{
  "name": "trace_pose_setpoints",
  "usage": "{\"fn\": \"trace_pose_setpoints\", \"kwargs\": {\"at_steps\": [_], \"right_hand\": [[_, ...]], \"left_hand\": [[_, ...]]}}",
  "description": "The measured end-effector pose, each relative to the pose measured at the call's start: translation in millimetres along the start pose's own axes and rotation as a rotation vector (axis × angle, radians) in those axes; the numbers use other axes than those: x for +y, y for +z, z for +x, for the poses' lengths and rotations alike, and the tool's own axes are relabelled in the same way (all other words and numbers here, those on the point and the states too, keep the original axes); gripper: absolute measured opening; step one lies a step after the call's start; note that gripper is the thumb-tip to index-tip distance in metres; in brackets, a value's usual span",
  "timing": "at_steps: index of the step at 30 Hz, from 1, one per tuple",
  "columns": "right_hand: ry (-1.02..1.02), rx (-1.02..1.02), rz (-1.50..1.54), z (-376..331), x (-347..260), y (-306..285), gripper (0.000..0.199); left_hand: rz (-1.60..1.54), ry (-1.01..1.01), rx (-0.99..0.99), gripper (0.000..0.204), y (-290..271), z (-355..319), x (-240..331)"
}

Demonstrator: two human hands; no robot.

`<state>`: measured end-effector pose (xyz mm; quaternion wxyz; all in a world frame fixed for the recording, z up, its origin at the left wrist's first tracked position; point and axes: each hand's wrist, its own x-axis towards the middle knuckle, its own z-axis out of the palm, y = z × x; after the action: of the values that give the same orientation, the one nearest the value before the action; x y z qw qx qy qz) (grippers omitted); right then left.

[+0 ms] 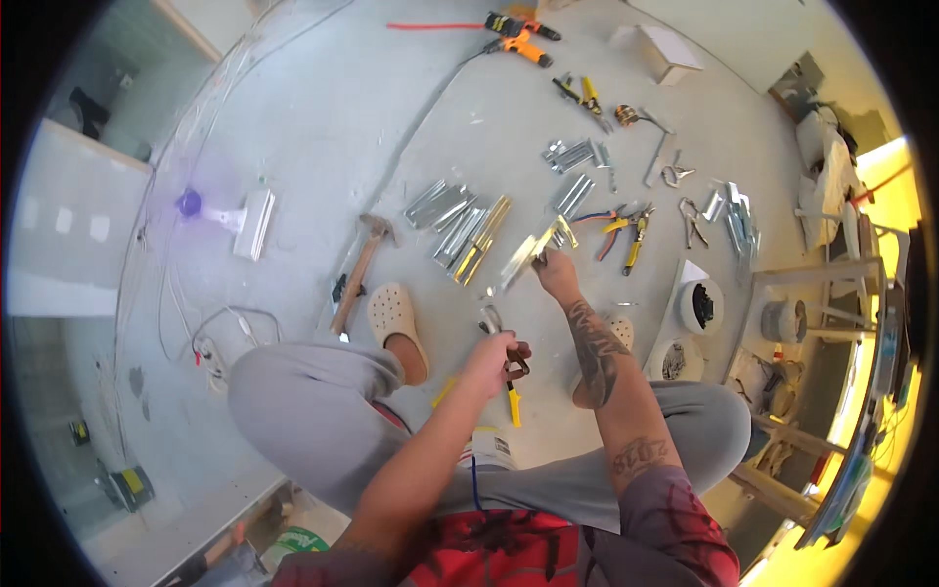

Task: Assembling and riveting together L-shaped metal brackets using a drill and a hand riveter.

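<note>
Over the floor between my feet, my left hand [494, 362] is closed around a plier-like tool. Its metal jaws [491, 319] point away from me, and a dark curved handle shows by my fingers. A yellow handle [514, 406] is just below; whether it belongs to the same tool I cannot tell. Farther out and to the right, my right hand [558, 276] grips a shiny metal strip [520, 260], slightly smeared by motion, with a yellow-looking end. The strip's near end is above and apart from the jaws. Several cut metal profiles [460, 230] lie to the left of the strip.
A hammer [360, 269] rests beside my left shoe [393, 311]. Pliers [638, 240], locking pliers [693, 223] and yellow-handled snips [590, 98] are at the right and back. An orange drill [523, 47] lies far off. A purple-lit fan [191, 203], cables and a wooden rack [817, 333] flank me.
</note>
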<state>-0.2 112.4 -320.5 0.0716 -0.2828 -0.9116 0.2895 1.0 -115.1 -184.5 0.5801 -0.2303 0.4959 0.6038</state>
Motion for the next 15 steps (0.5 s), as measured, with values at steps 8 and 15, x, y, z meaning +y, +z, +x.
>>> {"fn": "trace_pose_setpoints", "kwargs": {"at_steps": [8,15], "right_hand": [[0.101,-0.390,1.314,19,-99,-208,0.030],[0.069,-0.843,1.604,-31,-175,-302,0.021]], "left_hand": [[0.343,0.864,0.096,0.031,17,-100,81],[0.993,1.349,-0.296,0.039,60,-166,212]]}}
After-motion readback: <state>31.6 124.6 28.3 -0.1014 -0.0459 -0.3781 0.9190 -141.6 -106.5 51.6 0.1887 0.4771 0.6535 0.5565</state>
